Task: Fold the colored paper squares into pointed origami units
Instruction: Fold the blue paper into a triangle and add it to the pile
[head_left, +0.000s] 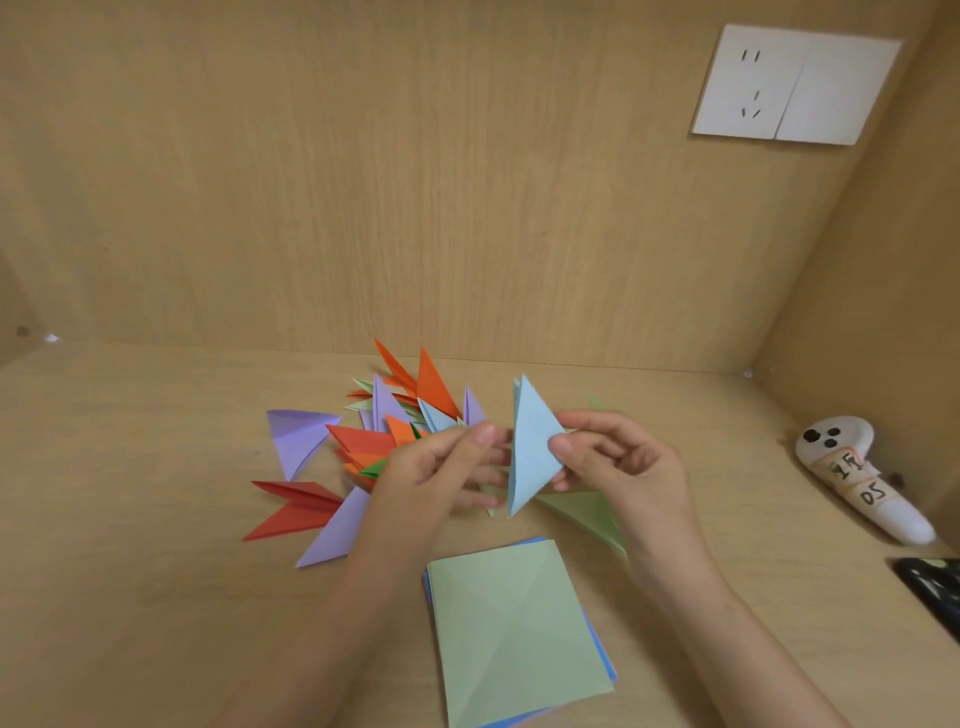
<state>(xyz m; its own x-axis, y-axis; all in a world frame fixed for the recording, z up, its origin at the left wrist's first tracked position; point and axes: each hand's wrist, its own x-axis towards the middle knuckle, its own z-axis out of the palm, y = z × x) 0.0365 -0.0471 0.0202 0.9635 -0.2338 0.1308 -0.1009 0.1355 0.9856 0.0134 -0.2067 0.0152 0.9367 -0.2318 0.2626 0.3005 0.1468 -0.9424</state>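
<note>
A light blue folded paper piece (532, 449), long and pointed at both ends, is held upright above the table between both hands. My left hand (441, 473) grips its left edge with thumb and fingers. My right hand (615, 457) pinches its right corner. A stack of paper squares (514, 629) lies in front of me, with a creased light green sheet on top and blue sheets beneath. A pile of folded pointed units (363, 441) in orange, red, purple, green and blue lies to the left behind my left hand.
A light green folded piece (587, 512) lies under my right wrist. A white controller with labels (857, 475) lies at the right, and a black object (935, 590) at the right edge. A wooden back wall holds a white socket plate (795, 85).
</note>
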